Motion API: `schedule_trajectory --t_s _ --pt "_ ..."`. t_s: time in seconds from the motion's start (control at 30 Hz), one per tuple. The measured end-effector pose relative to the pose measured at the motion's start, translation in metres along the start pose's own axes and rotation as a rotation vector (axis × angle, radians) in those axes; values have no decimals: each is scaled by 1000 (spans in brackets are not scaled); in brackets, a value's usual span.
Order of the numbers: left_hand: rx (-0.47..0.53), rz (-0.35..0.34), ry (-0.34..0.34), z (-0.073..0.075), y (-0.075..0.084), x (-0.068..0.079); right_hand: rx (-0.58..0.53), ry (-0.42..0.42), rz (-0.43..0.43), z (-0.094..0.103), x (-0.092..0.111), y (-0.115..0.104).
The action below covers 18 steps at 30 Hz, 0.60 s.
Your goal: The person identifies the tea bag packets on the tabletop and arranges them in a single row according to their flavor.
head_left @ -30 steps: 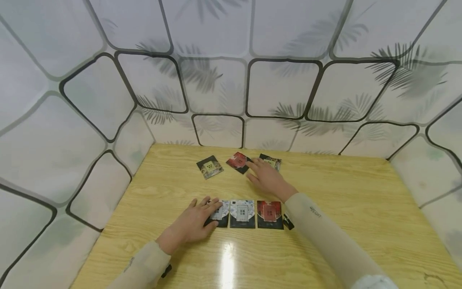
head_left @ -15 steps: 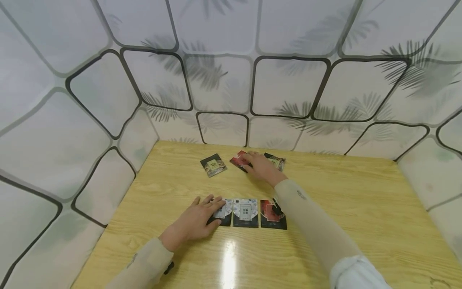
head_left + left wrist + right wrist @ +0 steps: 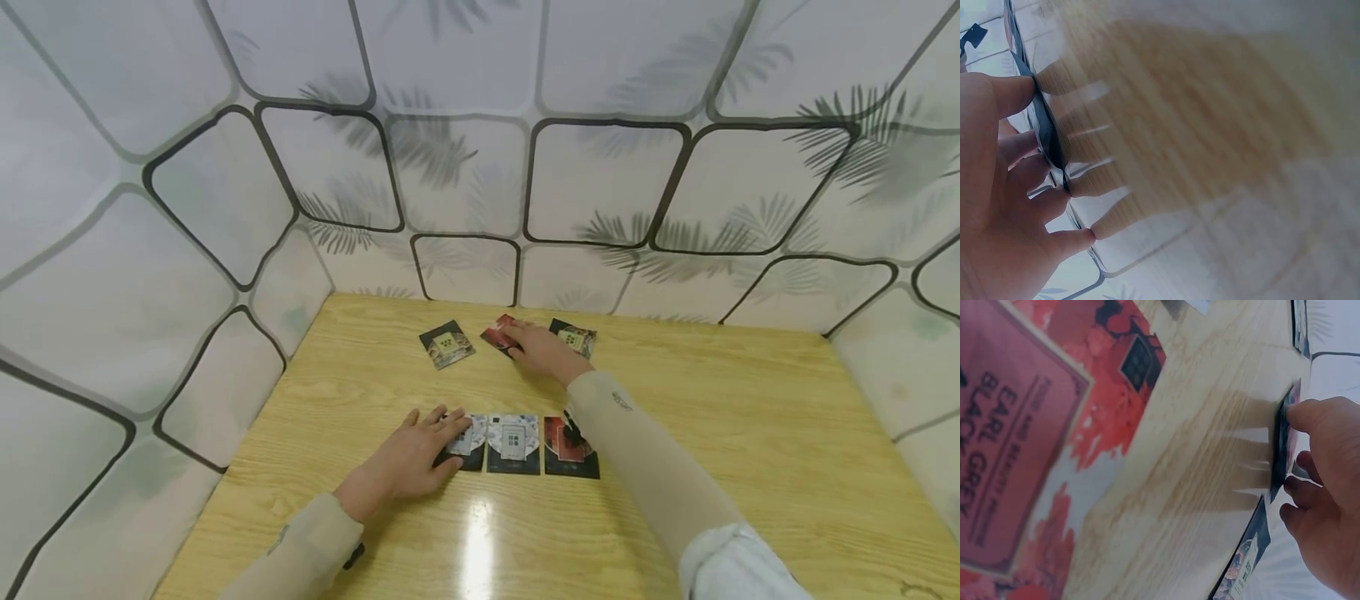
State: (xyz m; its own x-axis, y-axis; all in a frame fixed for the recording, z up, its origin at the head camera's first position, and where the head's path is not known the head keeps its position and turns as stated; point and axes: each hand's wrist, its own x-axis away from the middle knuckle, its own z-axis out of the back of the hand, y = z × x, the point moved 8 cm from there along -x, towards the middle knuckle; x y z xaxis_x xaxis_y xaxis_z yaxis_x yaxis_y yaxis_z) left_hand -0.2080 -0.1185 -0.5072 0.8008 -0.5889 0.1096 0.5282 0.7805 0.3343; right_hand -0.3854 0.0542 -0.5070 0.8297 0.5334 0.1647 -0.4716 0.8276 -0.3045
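Observation:
My left hand (image 3: pixel 412 457) lies with its fingers spread over a white, blue and black tea sachet (image 3: pixel 471 442), the leftmost of a front row. Beside it lie a matching white sachet (image 3: pixel 513 444) and a red and black one (image 3: pixel 572 458), labelled Earl Grey in the right wrist view. Farther back, my right hand (image 3: pixel 546 348) touches another red and black sachet (image 3: pixel 495 335), its fingers over the sachet's top and covering part of it. In the left wrist view the dark sachet (image 3: pixel 1047 128) shows edge-on under thumb and fingers.
Two dark sachets with yellow labels flank the right hand's one: a left sachet (image 3: pixel 447 343) and a right sachet (image 3: pixel 574 335), partly behind the hand. All lie on a wood-grain table (image 3: pixel 720 400). A patterned wall covering (image 3: pixel 465 183) rises at the back and sides.
My right hand has moved left and settled farther over the red sachet at the back. My left hand stays on its sachet. The head view has shifted slightly.

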Motion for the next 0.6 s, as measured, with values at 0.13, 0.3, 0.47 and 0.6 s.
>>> schedule_trajectory --t_s 0.13,0.3,0.47,0.6 --pt "-5 -1 -3 -1 0 0 11 -26 -16 -5 -1 3" --pt "-7 -4 5 0 1 0 14 7 -13 -1 3 4" --pt "-12 -1 5 -1 0 0 -8 36 19 2 14 0" --pt "-10 6 -2 -2 0 0 -2 37 37 1 24 -2"
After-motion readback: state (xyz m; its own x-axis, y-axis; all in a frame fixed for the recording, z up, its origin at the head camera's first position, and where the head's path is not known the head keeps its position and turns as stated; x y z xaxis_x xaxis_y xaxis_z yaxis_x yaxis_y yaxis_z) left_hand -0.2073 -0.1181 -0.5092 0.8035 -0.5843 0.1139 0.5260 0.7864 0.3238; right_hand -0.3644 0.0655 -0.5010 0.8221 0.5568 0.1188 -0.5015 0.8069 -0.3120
